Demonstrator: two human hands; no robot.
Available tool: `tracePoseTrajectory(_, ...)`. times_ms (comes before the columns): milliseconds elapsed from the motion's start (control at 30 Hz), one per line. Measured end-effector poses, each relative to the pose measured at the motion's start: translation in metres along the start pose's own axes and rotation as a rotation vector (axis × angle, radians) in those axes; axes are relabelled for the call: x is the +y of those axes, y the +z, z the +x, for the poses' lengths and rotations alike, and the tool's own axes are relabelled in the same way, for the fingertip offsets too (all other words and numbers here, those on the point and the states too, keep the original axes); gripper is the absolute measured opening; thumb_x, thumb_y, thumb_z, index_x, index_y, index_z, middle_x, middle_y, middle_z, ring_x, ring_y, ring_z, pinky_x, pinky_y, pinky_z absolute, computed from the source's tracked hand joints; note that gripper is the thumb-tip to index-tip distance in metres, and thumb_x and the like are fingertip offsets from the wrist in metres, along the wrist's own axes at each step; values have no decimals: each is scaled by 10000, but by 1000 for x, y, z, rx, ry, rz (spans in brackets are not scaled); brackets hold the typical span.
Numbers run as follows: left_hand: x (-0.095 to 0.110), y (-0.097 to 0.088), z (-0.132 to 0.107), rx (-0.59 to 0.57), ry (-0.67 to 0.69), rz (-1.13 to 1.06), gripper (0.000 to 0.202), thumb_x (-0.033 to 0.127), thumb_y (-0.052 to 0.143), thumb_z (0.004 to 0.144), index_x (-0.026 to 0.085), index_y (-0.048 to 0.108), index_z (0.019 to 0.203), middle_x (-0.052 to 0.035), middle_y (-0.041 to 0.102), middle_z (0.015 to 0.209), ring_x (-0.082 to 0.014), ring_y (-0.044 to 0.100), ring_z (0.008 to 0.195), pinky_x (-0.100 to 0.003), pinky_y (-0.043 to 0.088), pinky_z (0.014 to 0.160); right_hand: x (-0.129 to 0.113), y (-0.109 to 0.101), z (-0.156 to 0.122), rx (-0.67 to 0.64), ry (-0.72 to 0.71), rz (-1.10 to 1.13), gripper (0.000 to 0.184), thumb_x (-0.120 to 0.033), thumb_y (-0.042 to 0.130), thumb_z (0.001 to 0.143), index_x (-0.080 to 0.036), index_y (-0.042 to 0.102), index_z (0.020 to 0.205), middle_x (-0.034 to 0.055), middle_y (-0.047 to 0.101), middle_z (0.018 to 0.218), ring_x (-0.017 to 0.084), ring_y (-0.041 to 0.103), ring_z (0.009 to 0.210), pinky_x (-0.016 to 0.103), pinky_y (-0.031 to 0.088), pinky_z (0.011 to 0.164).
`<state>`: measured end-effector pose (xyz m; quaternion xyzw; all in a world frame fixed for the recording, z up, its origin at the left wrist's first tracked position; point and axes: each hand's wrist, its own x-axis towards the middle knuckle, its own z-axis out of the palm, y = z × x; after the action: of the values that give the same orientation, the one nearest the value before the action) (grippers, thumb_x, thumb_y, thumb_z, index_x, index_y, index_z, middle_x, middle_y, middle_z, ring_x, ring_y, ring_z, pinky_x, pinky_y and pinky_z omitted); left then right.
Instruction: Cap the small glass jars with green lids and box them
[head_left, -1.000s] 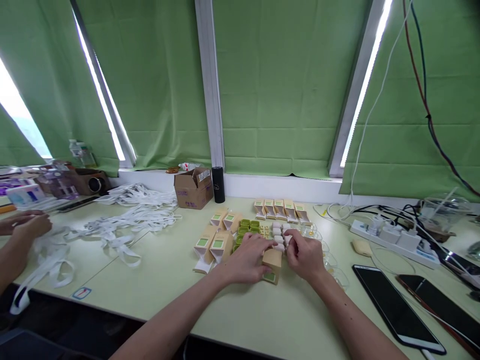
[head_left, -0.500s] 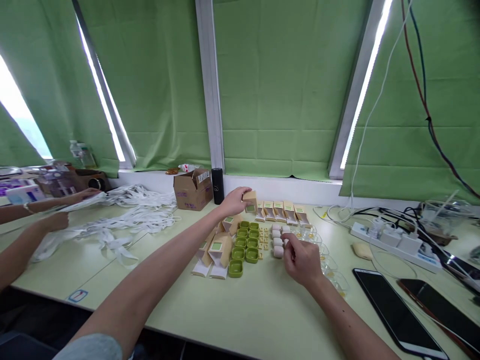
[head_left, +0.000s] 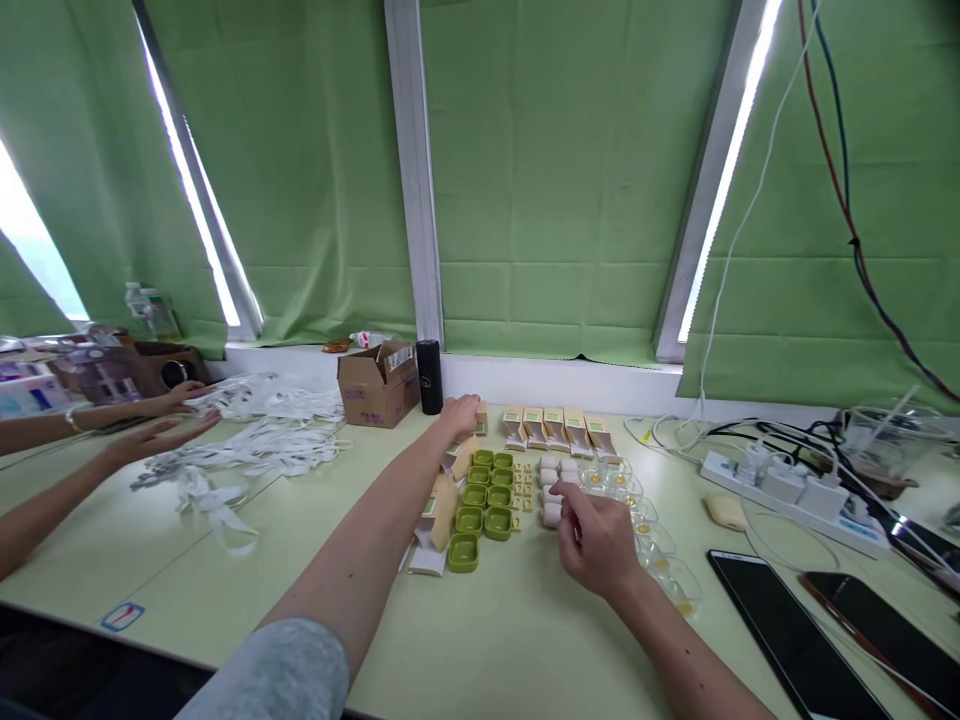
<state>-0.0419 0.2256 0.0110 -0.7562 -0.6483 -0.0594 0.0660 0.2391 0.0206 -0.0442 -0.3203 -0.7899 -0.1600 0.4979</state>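
Observation:
At the back of the rows, my left hand (head_left: 457, 416) is closed on a small kraft-paper box (head_left: 481, 417), which it partly hides. Under and beside that forearm stand more kraft boxes (head_left: 442, 505) with white flaps. Two rows of green square cups (head_left: 464, 552) run to their right, then small yellow pieces (head_left: 517, 497). My right hand (head_left: 598, 530) hovers with curled fingers by the pale pink-white blocks (head_left: 551, 514); whatever it may hold is hidden. Clear plastic pieces with yellow bits (head_left: 676, 580) lie partly behind it.
Open kraft boxes (head_left: 553, 428) line the back. A cardboard carton (head_left: 377, 385) and black cylinder (head_left: 430, 376) stand by the wall. At left, a co-worker's hands (head_left: 161, 440) are over white straps (head_left: 285, 443). Phones (head_left: 795, 630) and a power strip (head_left: 795, 500) lie right.
My left hand has moved left and lower with the kraft box, to the back end of the left-hand boxes. My right hand has barely moved. The co-worker's nearer hand has opened and reached over the straps.

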Motion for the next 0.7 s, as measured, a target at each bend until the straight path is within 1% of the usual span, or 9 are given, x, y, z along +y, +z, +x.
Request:
tracePoseTrajectory(100, 2, 6, -4, -1, -11, 25, 392, 381, 659, 1002, 166, 614, 1326, -112, 646, 1321, -252, 672, 1129, -472, 600, 948, -1, -1, 1, 6, -12, 5, 263, -90, 476, 854, -180, 621, 1055, -54, 570, 551, 130, 527, 445, 282, 291, 513)
tracePoseTrajectory(167, 3, 5, -8, 15, -15, 42, 404, 372, 660, 1000, 165, 606, 1343, -123, 634, 1345, -262, 665, 1152, -478, 590, 967, -3, -2, 2, 12, -22, 7, 274, -82, 480, 847, -178, 621, 1061, -51, 577, 558, 130, 523, 451, 283, 291, 518)
tracePoseTrajectory(300, 3, -2, -19, 37, 38, 65, 491, 197, 637, 937, 170, 566, 1422, -193, 470, 1541, -325, 576, 1329, -481, 468, 1115, -7, -3, 5, 22, -36, 15, 283, -74, 481, 835, -175, 623, 1058, -48, 584, 569, 128, 504, 448, 287, 282, 515)
tracePoseTrajectory(367, 4, -5, -25, 13, 87, 78, 466, 140, 615, 891, 180, 622, 1355, -180, 466, 1539, -321, 566, 1337, -485, 421, 1146, -9, -3, 6, 22, -43, 14, 284, -75, 480, 830, -174, 625, 1054, -47, 587, 571, 127, 503, 449, 285, 285, 515)
tracePoseTrajectory(433, 6, -5, -30, -30, 133, 89, 365, 126, 610, 870, 180, 696, 1220, -166, 534, 1458, -308, 590, 1298, -490, 415, 1144, -10, -3, 6, 24, -54, 13, 287, -78, 479, 829, -169, 624, 1059, -45, 594, 576, 127, 507, 451, 281, 293, 517)
tracePoseTrajectory(500, 8, -3, -33, -72, 158, 99, 262, 132, 613, 883, 171, 729, 1113, -164, 591, 1370, -300, 615, 1257, -493, 434, 1130, -11, -2, 6, 25, -63, 15, 287, -80, 478, 829, -166, 622, 1061, -43, 596, 575, 127, 509, 451, 278, 296, 516)
tracePoseTrajectory(533, 9, -1, -33, -87, 162, 104, 225, 148, 613, 906, 166, 732, 1097, -164, 610, 1339, -295, 629, 1234, -495, 453, 1116, -11, -2, 6, 23, -65, 18, 287, -80, 477, 827, -165, 622, 1060, -44, 595, 573, 127, 506, 450, 278, 296, 515)
tracePoseTrajectory(600, 10, 4, -31, -108, 159, 113, 223, 234, 624, 976, 161, 703, 1172, -147, 634, 1317, -276, 655, 1181, -493, 518, 1058, -11, -1, 5, 17, -66, 23, 290, -80, 477, 824, -166, 621, 1061, -45, 592, 571, 129, 502, 448, 278, 296, 515)
tracePoseTrajectory(700, 10, 10, -24, -114, 141, 119, 374, 370, 653, 1005, 169, 622, 1319, -118, 642, 1331, -253, 669, 1138, -472, 592, 965, -11, 0, 3, 13, -62, 26, 285, -83, 480, 828, -169, 619, 1062, -45, 589, 574, 131, 499, 451, 280, 300, 519)
